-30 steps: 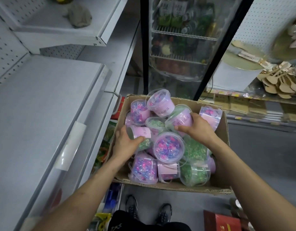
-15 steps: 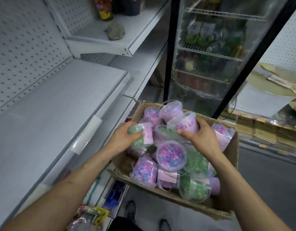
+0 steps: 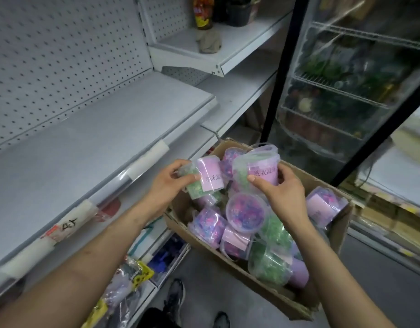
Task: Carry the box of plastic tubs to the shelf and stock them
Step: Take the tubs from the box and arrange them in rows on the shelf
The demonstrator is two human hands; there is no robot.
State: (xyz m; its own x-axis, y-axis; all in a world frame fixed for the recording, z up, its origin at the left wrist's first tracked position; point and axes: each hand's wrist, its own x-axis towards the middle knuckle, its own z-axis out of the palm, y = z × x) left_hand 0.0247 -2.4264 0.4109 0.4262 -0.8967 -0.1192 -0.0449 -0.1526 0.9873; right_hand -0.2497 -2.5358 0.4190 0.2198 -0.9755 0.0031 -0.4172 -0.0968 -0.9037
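Two tubs are up out of the heap, one in each hand. The left hand (image 3: pixel 165 185) curls its fingers and thumb round a green tub (image 3: pixel 194 188), a clear pot of green pieces with a pink label, lying on its side. The right hand (image 3: pixel 281 195) grips a second tub (image 3: pixel 263 172), also pink-labelled and wrapped in thin clear film, with the thumb across the front and the fingers round the far side. The two held tubs are just beside each other, over the far left part of the cardboard box (image 3: pixel 338 229). The box sits tilted in front of the person, its left corner near the shelving; what bears it cannot be told. Inside, the other tubs (image 3: pixel 245 213) lie heaped at all angles, some filled with pink and blue pieces, some with green, one with its round lid facing up just below the right hand. To the left of the box runs the shelf (image 3: pixel 86 143), a grey board with a pegboard back and a clear price rail (image 3: pixel 133 169) along its front edge. Higher up, a shorter upper shelf (image 3: pixel 230 53) carries a bottle (image 3: pixel 203 13), a dark pot (image 3: pixel 238 11) and a grey lump (image 3: pixel 207 42). Beyond the box stands a glass-door cooler (image 3: pixel 346 95) with wire racks. Below the shelf, packets (image 3: pixel 135 278) fill a lower tier, and the person's shoes (image 3: pixel 174 297) show on the grey floor.
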